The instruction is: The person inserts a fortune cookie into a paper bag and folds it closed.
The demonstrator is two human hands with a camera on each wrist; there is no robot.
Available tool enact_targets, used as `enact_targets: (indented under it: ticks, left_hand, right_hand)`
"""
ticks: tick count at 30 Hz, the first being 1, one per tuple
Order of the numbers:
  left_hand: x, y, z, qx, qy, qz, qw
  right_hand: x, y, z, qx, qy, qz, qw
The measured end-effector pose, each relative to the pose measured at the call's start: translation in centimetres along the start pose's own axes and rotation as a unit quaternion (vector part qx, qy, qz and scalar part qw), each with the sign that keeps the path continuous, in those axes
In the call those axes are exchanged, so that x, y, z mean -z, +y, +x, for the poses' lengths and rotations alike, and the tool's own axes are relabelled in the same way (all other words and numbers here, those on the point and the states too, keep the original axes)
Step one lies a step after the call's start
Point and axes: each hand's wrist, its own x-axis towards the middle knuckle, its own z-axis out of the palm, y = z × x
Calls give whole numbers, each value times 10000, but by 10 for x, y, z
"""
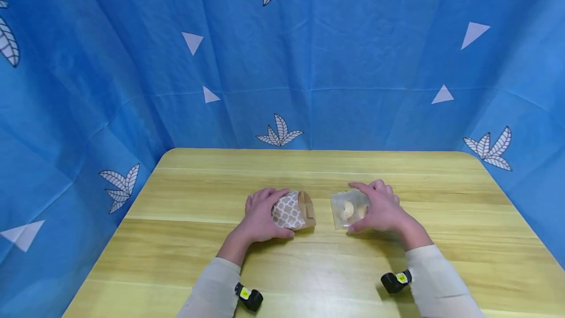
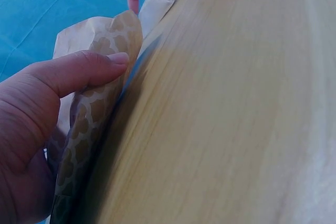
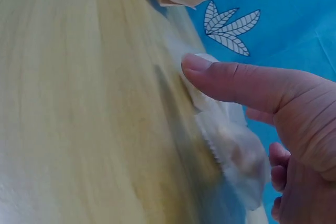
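Note:
My left hand point(image 1: 263, 215) grips a small brown paper bag point(image 1: 289, 211) with a white lattice print, thumb on the near side and fingers on the far side. The bag lies on its side, its mouth facing right. In the left wrist view the thumb presses on the printed paper point(image 2: 86, 124). To the right, my right hand point(image 1: 383, 210) holds a translucent plastic packet point(image 1: 341, 210) between thumb and fingers. Pale, roundish pieces point(image 1: 348, 209) show inside it; their kind is unclear. In the right wrist view the packet point(image 3: 236, 156) has a jagged edge. A gap separates bag and packet.
Both hands work over a light wood table point(image 1: 176, 239). A blue curtain point(image 1: 362, 63) with leaf and triangle prints hangs behind it and along the sides. Small black wrist cameras sit on the left sleeve point(image 1: 212, 286) and the right sleeve point(image 1: 441, 278).

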Motion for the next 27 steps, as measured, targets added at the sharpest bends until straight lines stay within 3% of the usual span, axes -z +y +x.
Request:
enact_targets:
  ticks: [14, 27]
  left_hand:
    - [-2, -3, 2, 35, -16, 20, 10000]
    - [-1, -2, 3, 7, -30, 68, 10000]
  right_hand:
    - [-11, 3, 4, 212, 320, -463, 9982]
    - [-4, -11, 4, 422, 397, -154, 9982]
